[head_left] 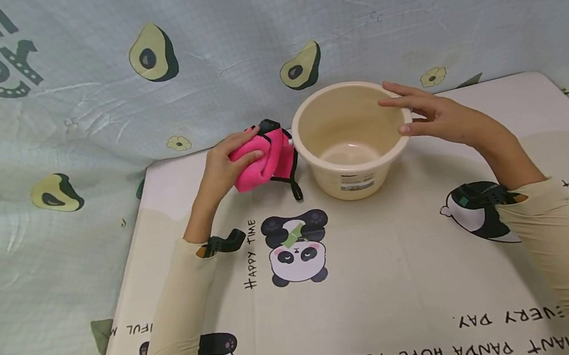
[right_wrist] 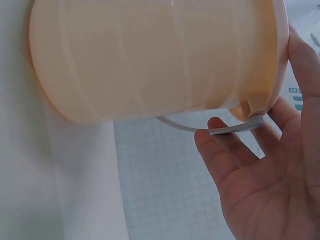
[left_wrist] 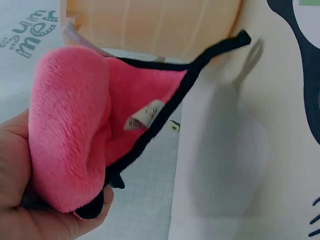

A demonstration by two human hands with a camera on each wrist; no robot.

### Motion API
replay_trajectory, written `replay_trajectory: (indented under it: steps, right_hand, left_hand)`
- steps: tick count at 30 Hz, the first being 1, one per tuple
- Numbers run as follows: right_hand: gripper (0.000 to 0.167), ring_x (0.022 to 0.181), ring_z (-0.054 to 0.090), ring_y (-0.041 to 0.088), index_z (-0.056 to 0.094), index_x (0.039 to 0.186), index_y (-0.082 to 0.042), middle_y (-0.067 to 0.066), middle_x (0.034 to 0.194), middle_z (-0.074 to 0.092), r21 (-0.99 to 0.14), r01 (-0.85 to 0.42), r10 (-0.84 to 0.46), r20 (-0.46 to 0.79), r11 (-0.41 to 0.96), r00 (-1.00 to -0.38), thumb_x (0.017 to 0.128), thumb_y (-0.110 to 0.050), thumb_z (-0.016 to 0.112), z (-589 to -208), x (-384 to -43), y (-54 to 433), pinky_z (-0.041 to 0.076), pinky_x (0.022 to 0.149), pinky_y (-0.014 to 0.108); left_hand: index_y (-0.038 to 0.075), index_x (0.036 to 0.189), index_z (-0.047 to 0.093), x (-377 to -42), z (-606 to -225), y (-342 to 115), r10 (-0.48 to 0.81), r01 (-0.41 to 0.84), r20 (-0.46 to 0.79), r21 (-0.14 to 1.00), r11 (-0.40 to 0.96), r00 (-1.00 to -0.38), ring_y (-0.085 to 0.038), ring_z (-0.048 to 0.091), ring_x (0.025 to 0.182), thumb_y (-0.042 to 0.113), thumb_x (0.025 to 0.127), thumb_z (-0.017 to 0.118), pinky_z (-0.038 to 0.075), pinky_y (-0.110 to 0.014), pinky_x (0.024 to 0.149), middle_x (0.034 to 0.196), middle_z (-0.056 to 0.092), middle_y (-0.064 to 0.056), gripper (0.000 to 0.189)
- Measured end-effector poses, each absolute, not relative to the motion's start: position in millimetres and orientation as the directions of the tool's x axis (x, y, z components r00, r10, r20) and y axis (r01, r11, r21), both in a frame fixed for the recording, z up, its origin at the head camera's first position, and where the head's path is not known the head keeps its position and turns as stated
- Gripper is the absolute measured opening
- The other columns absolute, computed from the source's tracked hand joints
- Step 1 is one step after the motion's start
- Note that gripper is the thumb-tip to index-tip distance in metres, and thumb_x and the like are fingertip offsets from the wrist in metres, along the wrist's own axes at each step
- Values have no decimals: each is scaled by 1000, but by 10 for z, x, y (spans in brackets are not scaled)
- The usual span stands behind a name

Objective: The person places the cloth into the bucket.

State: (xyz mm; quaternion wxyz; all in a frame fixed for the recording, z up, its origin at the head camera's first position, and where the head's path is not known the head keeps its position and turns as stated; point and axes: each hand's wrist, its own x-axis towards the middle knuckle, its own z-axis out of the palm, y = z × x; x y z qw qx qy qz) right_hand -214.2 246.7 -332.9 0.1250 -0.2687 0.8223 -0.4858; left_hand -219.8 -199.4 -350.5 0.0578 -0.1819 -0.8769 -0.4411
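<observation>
A folded pink plush cloth [head_left: 257, 169] with black edging, a black hanging loop and a white label is held in my left hand [head_left: 224, 167]. In the left wrist view the cloth [left_wrist: 70, 125] is bunched in the palm, and one corner with the loop sticks out toward the bucket. A cream plastic bucket [head_left: 356, 184] stands upright beside it at the back of the table. My right hand [head_left: 437, 113] holds the bucket's right rim. In the right wrist view some of its fingers [right_wrist: 217, 152] lie by the grey handle [right_wrist: 185, 125]. The bucket's inside shows no contents.
A panda-print cover [head_left: 381, 283] lies over the table. Behind the table and to its left hangs an avocado-print sheet [head_left: 226, 32], close to the bucket's far side. Dark wrist cameras [head_left: 226, 243] sit at both sleeve cuffs.
</observation>
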Motion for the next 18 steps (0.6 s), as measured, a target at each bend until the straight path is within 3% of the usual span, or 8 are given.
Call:
replay_trajectory:
  steps: [18]
  right_hand:
    - [60,156,2,13,43,156,-13,-11,170,10,-875,-317,-573,56,367,-817,100,-8,63,-3340,-2156,2478,8,122,62]
  left_hand:
    - [22,131,71,-2199,-3279,-1963,178,422,388,750,509,-904,-18,56,129,14,86,83,56,-42,96,137,64,-3,47]
